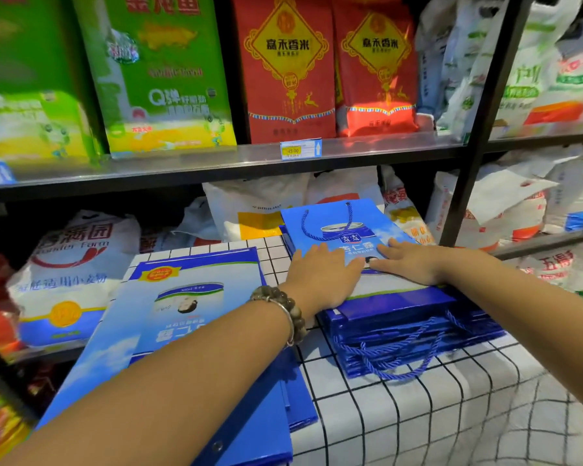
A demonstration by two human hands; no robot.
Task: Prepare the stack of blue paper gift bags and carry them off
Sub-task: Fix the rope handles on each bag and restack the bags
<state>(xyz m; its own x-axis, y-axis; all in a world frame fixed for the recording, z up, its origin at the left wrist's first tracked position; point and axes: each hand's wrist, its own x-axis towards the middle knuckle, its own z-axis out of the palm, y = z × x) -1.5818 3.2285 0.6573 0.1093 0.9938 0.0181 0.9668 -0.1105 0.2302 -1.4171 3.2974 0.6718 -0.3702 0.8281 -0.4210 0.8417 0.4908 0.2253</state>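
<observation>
While both flat hands, the left hand (323, 274) and right hand (409, 260), press the stack of blue bags (384, 304) at center right on the worktop (435, 415), squaring looks nearly done; lifting and carrying remain.

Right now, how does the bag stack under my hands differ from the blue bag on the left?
The stack is several bags with rope handles showing, print upright to you; the left bag looks larger, print upside down, no handles showing. Both are blue, flat on the checked cloth.
</observation>
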